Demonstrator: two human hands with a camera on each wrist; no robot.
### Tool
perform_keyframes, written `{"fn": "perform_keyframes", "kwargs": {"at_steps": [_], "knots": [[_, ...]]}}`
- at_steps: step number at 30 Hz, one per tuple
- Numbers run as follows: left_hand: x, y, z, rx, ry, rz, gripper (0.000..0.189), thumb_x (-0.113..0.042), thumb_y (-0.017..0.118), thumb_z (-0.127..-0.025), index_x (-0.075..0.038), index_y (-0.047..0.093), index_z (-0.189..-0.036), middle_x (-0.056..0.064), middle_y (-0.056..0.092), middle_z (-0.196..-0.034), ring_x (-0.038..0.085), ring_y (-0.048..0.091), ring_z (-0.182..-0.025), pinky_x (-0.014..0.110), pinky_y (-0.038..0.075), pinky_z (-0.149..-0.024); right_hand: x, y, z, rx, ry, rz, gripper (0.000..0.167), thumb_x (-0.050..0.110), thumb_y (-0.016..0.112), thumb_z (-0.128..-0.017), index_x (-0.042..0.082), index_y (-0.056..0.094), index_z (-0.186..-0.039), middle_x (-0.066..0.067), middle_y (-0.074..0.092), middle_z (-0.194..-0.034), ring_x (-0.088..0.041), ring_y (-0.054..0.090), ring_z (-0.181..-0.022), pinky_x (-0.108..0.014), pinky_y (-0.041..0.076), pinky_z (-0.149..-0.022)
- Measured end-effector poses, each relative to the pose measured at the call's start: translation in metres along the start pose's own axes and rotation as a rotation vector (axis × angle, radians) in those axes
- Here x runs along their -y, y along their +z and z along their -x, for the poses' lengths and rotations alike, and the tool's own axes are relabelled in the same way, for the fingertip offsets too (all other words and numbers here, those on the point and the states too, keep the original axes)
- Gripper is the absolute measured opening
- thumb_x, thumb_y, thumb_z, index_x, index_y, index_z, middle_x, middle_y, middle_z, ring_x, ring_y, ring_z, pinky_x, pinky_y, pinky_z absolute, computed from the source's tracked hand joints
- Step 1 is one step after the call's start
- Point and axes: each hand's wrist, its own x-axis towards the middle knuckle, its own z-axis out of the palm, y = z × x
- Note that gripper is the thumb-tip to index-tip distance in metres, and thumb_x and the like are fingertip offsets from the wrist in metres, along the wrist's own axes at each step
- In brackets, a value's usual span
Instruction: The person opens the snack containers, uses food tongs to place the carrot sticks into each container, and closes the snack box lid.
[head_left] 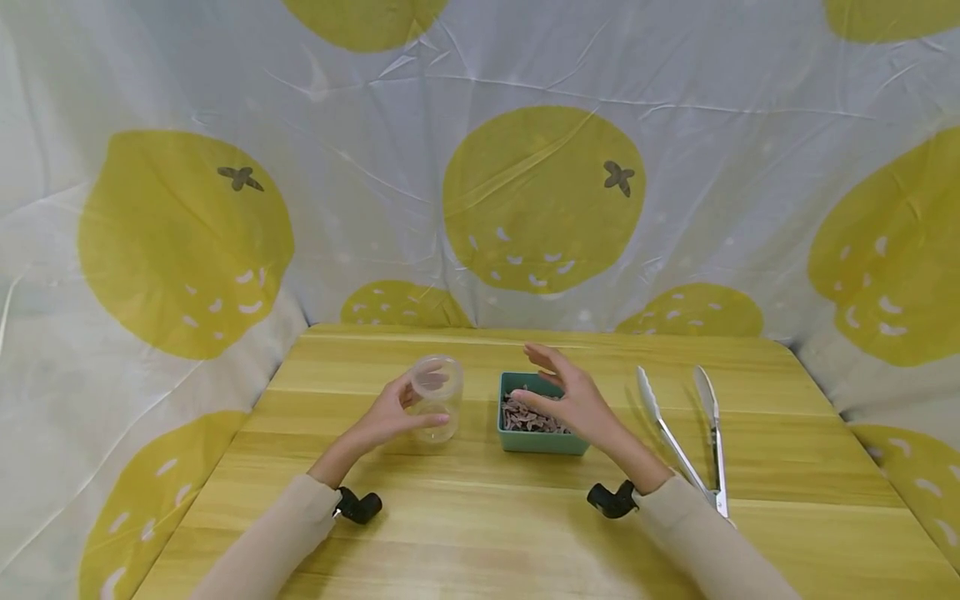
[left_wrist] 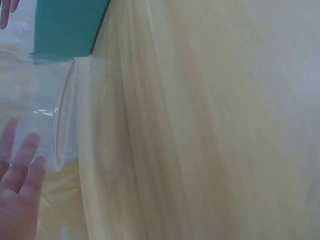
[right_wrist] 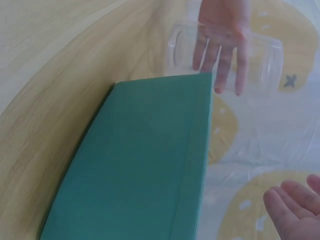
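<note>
In the head view my left hand point(head_left: 397, 412) holds a clear plastic jar point(head_left: 438, 404) upright, thumb across its near side and fingers showing through from behind. From the left wrist, the base of the jar point(left_wrist: 30, 95) appears above the table's far edge. My right hand point(head_left: 573, 400) hovers over a teal rectangular box point(head_left: 543, 444), fingers spread and nothing between them. Small greyish-brown pieces point(head_left: 532, 417) fill much of this box, partly hidden by that hand. In the right wrist view the box point(right_wrist: 135, 160) stands between the camera and the jar.
Metal tongs point(head_left: 716, 450) lie spread apart on the wooden table point(head_left: 480, 533), right of my right forearm. A curtain point(head_left: 375, 192) printed with yellow fruit hangs behind the table and down both sides.
</note>
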Motion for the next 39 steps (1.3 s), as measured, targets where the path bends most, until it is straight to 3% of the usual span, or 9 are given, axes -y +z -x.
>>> {"fn": "perform_keyframes", "kwargs": {"at_steps": [7, 14, 19, 26, 33, 39], "knots": [[-0.017, 0.006, -0.003, 0.023, 0.007, -0.074, 0.075, -0.018, 0.083, -0.083, -0.024, 0.046, -0.148, 0.007, 0.056, -0.139, 0.026, 0.052, -0.13, 0.058, 0.034, -0.111, 0.01, 0.004, 0.0, 0.004, -0.023, -0.062, 0.071, 0.021, 0.077, -0.09, 0.016, 0.041, -0.151, -0.009, 0.044, -0.152, -0.027, 0.043, -0.138, -0.048, 0.042, -0.108], [-0.047, 0.017, -0.005, 0.021, -0.008, -0.132, 0.08, -0.01, 0.084, -0.081, -0.013, 0.045, -0.15, 0.018, 0.056, -0.139, 0.037, 0.05, -0.13, 0.059, 0.036, -0.109, 0.014, 0.006, 0.001, 0.014, -0.027, -0.068, 0.069, 0.026, 0.077, -0.09, 0.024, 0.043, -0.15, -0.006, 0.046, -0.151, -0.025, 0.048, -0.134, -0.042, 0.048, -0.103], [-0.058, 0.022, -0.005, 0.011, -0.014, -0.159, 0.08, -0.022, 0.088, -0.078, -0.02, 0.049, -0.147, 0.01, 0.059, -0.136, 0.029, 0.054, -0.128, 0.057, 0.037, -0.109, 0.025, 0.007, 0.003, 0.026, -0.039, -0.09, 0.072, 0.025, 0.08, -0.087, 0.025, 0.044, -0.149, -0.008, 0.046, -0.15, -0.029, 0.05, -0.131, -0.04, 0.053, -0.097], [-0.076, 0.029, -0.005, -0.002, 0.022, -0.287, 0.086, -0.041, 0.09, -0.072, -0.038, 0.047, -0.147, -0.005, 0.062, -0.131, 0.019, 0.055, -0.126, 0.055, 0.043, -0.104, 0.039, 0.008, 0.005, 0.037, -0.075, -0.057, 0.074, 0.027, 0.082, -0.085, 0.023, 0.045, -0.149, -0.003, 0.047, -0.149, -0.036, 0.05, -0.13, -0.04, 0.055, -0.093], [-0.088, 0.036, -0.005, -0.007, 0.059, -0.393, 0.087, -0.053, 0.087, -0.071, -0.033, 0.049, -0.146, -0.006, 0.062, -0.13, 0.014, 0.056, -0.122, 0.046, 0.047, -0.103, 0.046, 0.01, 0.005, 0.036, -0.114, 0.023, 0.077, 0.026, 0.085, -0.082, 0.025, 0.047, -0.149, -0.002, 0.05, -0.147, -0.032, 0.055, -0.123, -0.05, 0.053, -0.094], [-0.097, 0.039, -0.004, -0.02, 0.088, -0.456, 0.083, -0.053, 0.088, -0.07, -0.023, 0.056, -0.141, -0.002, 0.065, -0.123, 0.021, 0.059, -0.116, 0.049, 0.049, -0.098, 0.051, 0.011, 0.005, 0.037, -0.149, 0.085, 0.079, 0.024, 0.086, -0.08, 0.019, 0.047, -0.149, -0.004, 0.051, -0.144, -0.027, 0.055, -0.121, -0.046, 0.053, -0.093]]}}
